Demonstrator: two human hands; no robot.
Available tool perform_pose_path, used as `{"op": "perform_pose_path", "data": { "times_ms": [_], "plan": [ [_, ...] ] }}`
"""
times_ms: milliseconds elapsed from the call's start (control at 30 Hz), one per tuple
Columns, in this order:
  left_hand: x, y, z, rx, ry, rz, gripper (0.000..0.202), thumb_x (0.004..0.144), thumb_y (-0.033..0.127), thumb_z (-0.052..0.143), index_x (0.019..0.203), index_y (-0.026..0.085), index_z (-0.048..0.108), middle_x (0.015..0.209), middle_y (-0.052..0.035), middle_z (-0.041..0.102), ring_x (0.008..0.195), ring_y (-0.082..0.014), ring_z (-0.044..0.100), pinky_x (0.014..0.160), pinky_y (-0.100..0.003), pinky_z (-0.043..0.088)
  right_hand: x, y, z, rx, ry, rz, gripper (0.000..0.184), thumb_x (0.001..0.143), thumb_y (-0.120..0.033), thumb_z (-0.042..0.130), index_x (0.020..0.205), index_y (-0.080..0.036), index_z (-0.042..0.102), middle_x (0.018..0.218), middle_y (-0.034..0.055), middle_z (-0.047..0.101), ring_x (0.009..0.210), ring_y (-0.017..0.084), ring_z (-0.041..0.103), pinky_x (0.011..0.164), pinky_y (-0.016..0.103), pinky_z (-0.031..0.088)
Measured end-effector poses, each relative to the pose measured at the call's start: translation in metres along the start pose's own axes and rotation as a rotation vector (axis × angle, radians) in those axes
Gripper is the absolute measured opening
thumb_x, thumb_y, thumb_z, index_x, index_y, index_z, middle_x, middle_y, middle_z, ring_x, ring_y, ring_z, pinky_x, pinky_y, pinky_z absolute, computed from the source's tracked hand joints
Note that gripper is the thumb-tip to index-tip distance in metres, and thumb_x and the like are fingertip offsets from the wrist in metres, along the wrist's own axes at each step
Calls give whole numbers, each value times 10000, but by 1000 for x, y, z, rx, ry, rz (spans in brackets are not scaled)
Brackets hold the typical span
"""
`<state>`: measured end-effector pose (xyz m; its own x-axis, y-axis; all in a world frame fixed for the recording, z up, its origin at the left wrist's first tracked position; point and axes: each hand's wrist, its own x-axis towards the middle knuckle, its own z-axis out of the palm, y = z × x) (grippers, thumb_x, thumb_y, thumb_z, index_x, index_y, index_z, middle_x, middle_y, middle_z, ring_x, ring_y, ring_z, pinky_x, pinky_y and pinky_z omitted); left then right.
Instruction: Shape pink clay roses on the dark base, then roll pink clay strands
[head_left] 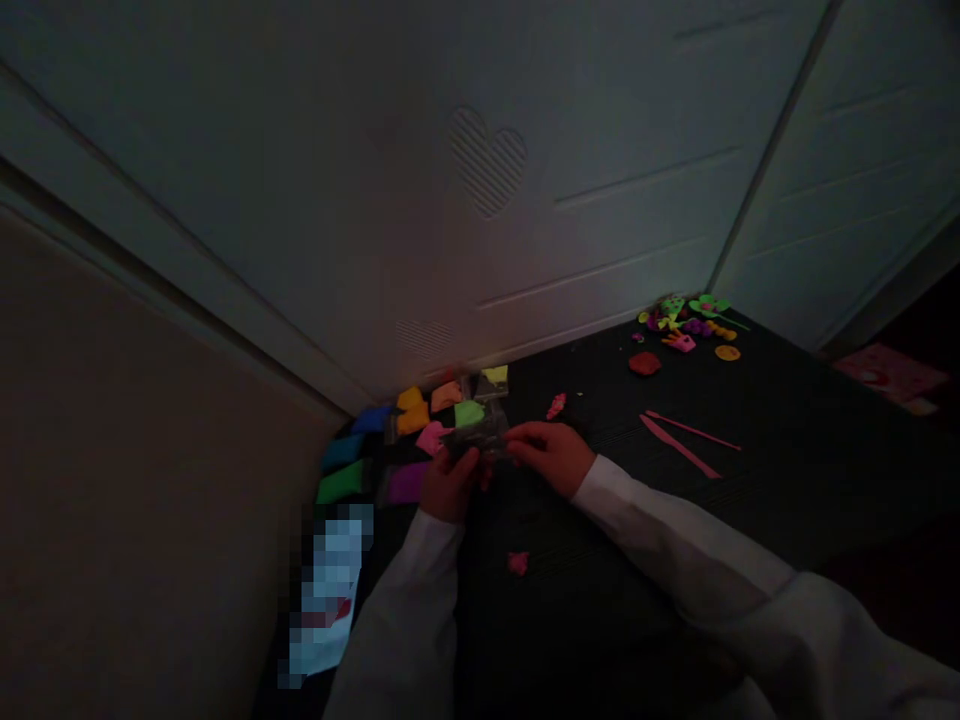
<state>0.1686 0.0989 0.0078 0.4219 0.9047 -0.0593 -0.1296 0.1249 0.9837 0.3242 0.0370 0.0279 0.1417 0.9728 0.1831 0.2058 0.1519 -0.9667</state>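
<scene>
My left hand [451,484] pinches a small clear plastic bag [478,437] that looks dark inside; its contents are hard to make out. On the bag's right edge, the fingers of my right hand [555,456] are pressed together. Close behind the bag lie a light green clay packet [469,413] and a pink one [433,438], both partly covered. A purple packet [407,484] rests just left of my left hand. Beyond my right hand is a small pink shaped piece [556,405], and nearer to me on the dark table a pink lump [518,563].
More coloured packets, such as a green one [341,484], line the back left by the white panel [360,250]. A pink knife-like tool [679,446] and a thin pink stick [694,430] lie right. Several clay figures stand behind a red lump [644,363].
</scene>
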Motion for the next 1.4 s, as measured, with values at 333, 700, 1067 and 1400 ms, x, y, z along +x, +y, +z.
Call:
{"op": "perform_pose_path", "data": {
  "times_ms": [333, 700, 1067, 1400],
  "plan": [
    [2, 0, 5, 125, 187, 226, 446, 612, 279, 626, 1003, 192, 429, 896, -35, 534, 724, -118, 536, 565, -232, 423, -6, -4, -2, -192, -41, -12, 143, 717, -298, 547, 714, -164, 597, 654, -8, 594, 605, 105, 532, 570, 229, 418],
    [-27, 15, 21, 854, 45, 635, 129, 702, 307, 534, 694, 181, 506, 653, -7, 524, 662, -132, 495, 635, -267, 407, -11, 3, 3, -399, -43, -302, 22, 713, -172, 540, 718, -192, 548, 823, 31, 589, 763, 140, 542, 689, 276, 432],
    [-25, 16, 17, 859, 24, 517, 142, 780, 245, 423, 756, 162, 536, 719, -20, 572, 694, -117, 539, 658, -244, 424, -11, -2, 7, -267, -36, -294, 93, 761, -209, 491, 766, -181, 579, 832, 40, 602, 796, 130, 559, 732, 270, 442],
    [-23, 13, 14, 944, 10, 595, 122, 763, 230, 426, 729, 160, 520, 733, -28, 563, 703, -128, 541, 658, -259, 438, -10, 3, 10, -329, 19, -416, 103, 725, -156, 505, 811, -183, 553, 914, 63, 566, 891, 135, 521, 804, 270, 430]
  ]
}}
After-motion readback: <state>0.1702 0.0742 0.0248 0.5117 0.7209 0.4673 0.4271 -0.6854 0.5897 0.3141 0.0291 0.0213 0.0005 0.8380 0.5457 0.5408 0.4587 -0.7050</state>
